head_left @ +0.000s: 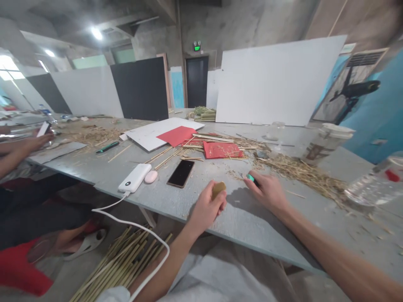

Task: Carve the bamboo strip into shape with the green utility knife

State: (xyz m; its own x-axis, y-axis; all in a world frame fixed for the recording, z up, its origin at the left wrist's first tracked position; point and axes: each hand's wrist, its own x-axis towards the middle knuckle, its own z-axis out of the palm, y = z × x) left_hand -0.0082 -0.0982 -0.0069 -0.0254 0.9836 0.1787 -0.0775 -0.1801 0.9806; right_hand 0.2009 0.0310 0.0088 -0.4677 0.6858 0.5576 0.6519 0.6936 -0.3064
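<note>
My left hand [206, 208] is closed around a short piece of bamboo [218, 189] at the near edge of the grey table [242, 218]. My right hand [268, 191] rests on the table just to its right, gripping a small knife with a teal handle [251, 178]. A black phone [181, 173] lies face up to the left of my left hand. Straw and bamboo shavings [302, 172] are scattered beyond my right hand.
A white power bank [135, 178] with a trailing cable and a pink earbud case [151, 176] lie near the phone. Red paper [221, 149] and a white sheet [151, 134] sit mid-table. Another person's arms [22, 147] are at the left. Bamboo sticks [122, 264] lie on the floor. A plastic bottle [374, 184] lies at right.
</note>
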